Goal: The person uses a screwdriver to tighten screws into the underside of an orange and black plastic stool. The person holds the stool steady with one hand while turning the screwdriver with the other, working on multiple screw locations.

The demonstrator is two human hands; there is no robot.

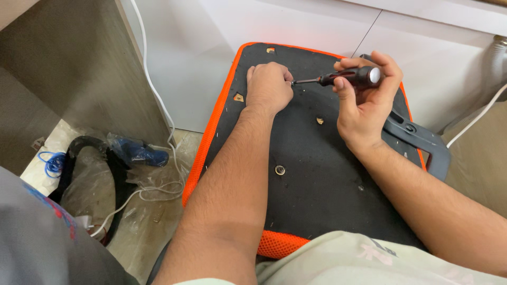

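On the far half of an upturned seat pad (317, 174), a screwdriver (343, 78) lies nearly level, its thin metal shaft pointing left and its tip meeting the left hand (268, 87). What that tip touches is hidden: the left hand is curled into a loose fist over the spot, fingers closed on something too small to make out. The right hand (364, 103) is wrapped around the screwdriver's handle, thumb along its near side and fingers over the far side, so only the dark grip with a red band and the rounded silver end cap show.

The seat pad has a flat black underside of rough fabric, edged in bright orange mesh that is cut off at the near side by pale clothing. Several holes dot the black surface; one near the middle holds a round metal insert (280, 170), others show bare wood. A grey plastic armrest bracket (417, 138) juts out on the right, partly behind the right wrist.

To the left, on a pale floor, lie crumpled clear plastic bags (153, 184), a black curved part (79, 153), a blue object inside plastic (138, 152) and a white cable (150, 84) running up beside a grey wooden panel (68, 68). A white wall fills the far side, with a ribbed grey hose (495, 58) at the right edge.
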